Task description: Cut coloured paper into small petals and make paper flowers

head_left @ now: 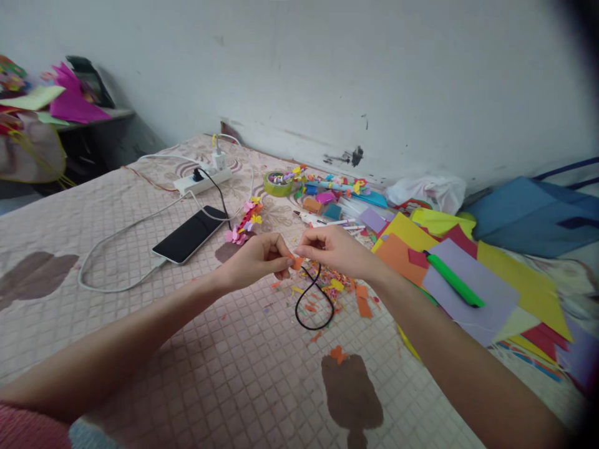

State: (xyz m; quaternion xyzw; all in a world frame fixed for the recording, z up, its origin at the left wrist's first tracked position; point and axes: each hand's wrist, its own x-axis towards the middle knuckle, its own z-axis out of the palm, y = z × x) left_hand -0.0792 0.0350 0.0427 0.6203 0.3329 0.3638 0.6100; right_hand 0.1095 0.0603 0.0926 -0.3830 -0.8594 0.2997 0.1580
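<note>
Can see a wide table (253,374) with quilted, patterned cover, and on its right side a pile of coloured sheets (475,268). Notice toward the left a dark-screened phone (189,236), lying well apart from the work. Find in the middle, above the cover, the left hand (262,260) and the right hand (334,249), both bent inward with fingertips meeting. Follow from there a black cord (315,328), making one loop below the fingertips, longer in the direction of the wearer, and nearer to the right hand. Cannot tell its fastening at the top. Look last at the smallest, an orange piece (297,263), placed just between the hands: pinched by left thumb and fingers, and at its upper right edge apparently also by right thumb and forefinger, pressed together. Cannot judge well its long axis, partly covered by fingers.
</note>
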